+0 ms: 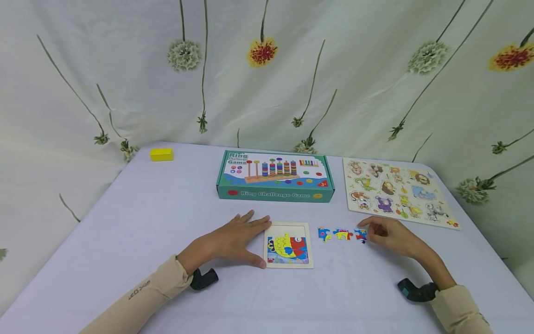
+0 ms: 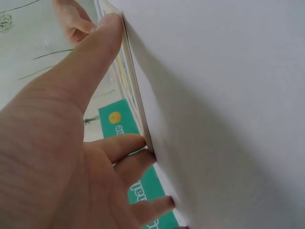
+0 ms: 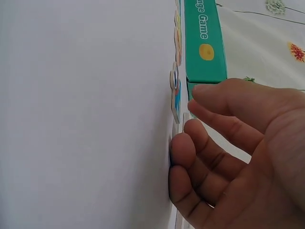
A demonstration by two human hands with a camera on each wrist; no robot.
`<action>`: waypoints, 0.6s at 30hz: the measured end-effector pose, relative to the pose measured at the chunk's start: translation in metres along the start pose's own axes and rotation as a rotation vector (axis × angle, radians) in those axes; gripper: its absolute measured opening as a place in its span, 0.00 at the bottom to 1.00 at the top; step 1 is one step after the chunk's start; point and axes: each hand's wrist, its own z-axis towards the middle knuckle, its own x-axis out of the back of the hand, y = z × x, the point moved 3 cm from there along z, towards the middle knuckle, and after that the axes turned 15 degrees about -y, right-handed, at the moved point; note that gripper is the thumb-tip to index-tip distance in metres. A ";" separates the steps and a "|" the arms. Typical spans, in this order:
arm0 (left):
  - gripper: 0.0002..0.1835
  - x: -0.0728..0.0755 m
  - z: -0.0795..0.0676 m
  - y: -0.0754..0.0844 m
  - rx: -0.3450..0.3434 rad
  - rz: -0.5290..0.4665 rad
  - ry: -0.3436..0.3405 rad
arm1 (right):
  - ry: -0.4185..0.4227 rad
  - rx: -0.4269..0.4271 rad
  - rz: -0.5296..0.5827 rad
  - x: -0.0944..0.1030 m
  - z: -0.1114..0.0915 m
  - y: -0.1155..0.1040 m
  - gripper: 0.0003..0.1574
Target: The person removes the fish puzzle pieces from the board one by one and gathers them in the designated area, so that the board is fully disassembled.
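Three flat, multicoloured interlocking puzzle pieces (image 1: 343, 234) lie right of the square, pale-wood-framed fish puzzle tray (image 1: 289, 266) in the head view; my right hand (image 1: 385, 235), loosely curled, is at the piece farthest from the tray. They look light and stiff.

In the left wrist view, my left hand (image 2: 62, 138) spreads wide against the tray's edge, gripping nothing.

In the right wrist view, my thumb and forefinger stand parted and empty; I'd pinch the thin piece by opposite edges.

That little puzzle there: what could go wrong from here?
The right hand might nudge the three loose pieces, which lie close together beside it. The left hand touches the puzzle tray at its edge, so a push could slide it and perhaps jar the fitted pieces.
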 end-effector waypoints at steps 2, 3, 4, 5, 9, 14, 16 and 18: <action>0.53 0.000 0.001 0.000 0.002 -0.003 -0.001 | 0.023 -0.002 -0.007 0.000 0.001 -0.003 0.16; 0.53 0.000 0.001 0.000 0.004 -0.004 -0.003 | 0.037 -0.001 -0.015 0.000 0.002 -0.005 0.16; 0.53 0.000 0.001 0.000 0.005 -0.006 -0.004 | 0.052 0.001 -0.026 0.000 0.002 -0.007 0.16; 0.53 0.000 0.001 0.000 0.006 -0.007 -0.004 | 0.065 0.005 -0.037 -0.001 0.003 -0.010 0.17; 0.52 0.002 0.001 0.000 0.003 -0.007 -0.005 | 0.103 0.046 -0.087 -0.003 0.009 -0.023 0.17; 0.52 0.003 0.000 0.001 -0.006 -0.005 -0.001 | 0.094 0.101 -0.112 -0.008 0.018 -0.040 0.19; 0.52 0.002 0.000 0.001 -0.005 -0.008 0.001 | 0.081 0.117 -0.110 -0.010 0.023 -0.047 0.19; 0.52 0.002 0.000 0.001 -0.002 -0.010 0.002 | 0.071 0.131 -0.106 -0.012 0.027 -0.053 0.20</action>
